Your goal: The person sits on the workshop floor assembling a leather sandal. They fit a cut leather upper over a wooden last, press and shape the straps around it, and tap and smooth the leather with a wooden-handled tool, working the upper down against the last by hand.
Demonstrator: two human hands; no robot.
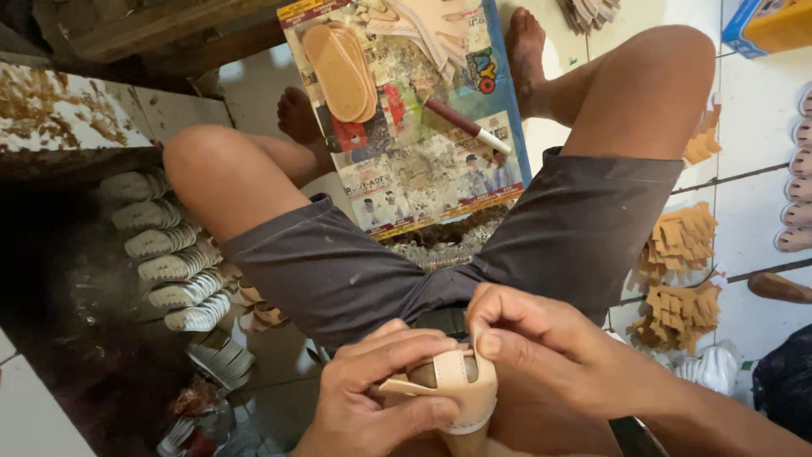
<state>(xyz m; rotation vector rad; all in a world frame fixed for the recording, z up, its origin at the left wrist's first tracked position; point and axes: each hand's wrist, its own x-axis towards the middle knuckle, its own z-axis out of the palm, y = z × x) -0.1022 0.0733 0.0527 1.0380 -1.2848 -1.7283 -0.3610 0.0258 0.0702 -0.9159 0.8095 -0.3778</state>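
Pinched low over my lap, the tan sandal upper [452, 385] sits wrapped in my left hand [372, 402], while my right hand [541, 347] grips its top edge with thumb and forefinger. If my thumb slides, I reckon the strap could shift crooked, or the piece could drop to the floor [753, 161].

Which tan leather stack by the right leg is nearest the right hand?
The lowest stack, just right of the right thigh. It lies closest to the right hand; the middle stack and the small top one lie farther up the floor.
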